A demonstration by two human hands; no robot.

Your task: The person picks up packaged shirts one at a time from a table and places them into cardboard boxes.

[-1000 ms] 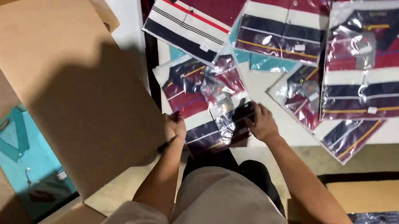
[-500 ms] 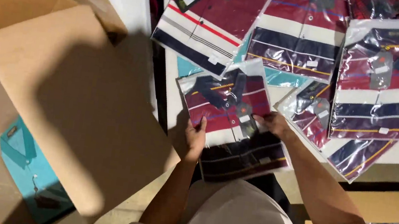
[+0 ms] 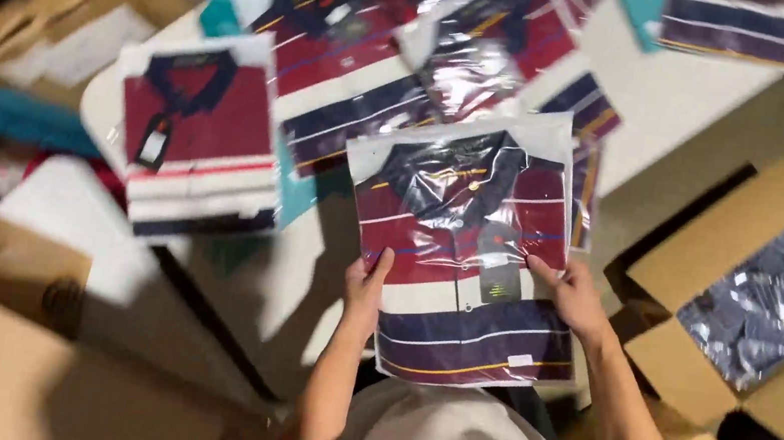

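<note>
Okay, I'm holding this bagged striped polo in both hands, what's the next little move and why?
Probably lay it down flat on the white table ahead of you. Your left hand and right hand grip the bagged polo by its side edges, its lower part hanging off the table toward your lap, while other bagged polos already lie spread out flat there.

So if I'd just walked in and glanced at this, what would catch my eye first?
Probably the folded striped polo shirt in a clear plastic bag at the centre, held flat by its side edges between the left hand and right hand. Behind it, the white table is littered with more bagged striped shirts. At the right, an open cardboard box on the floor holds darker bagged garments.
</note>
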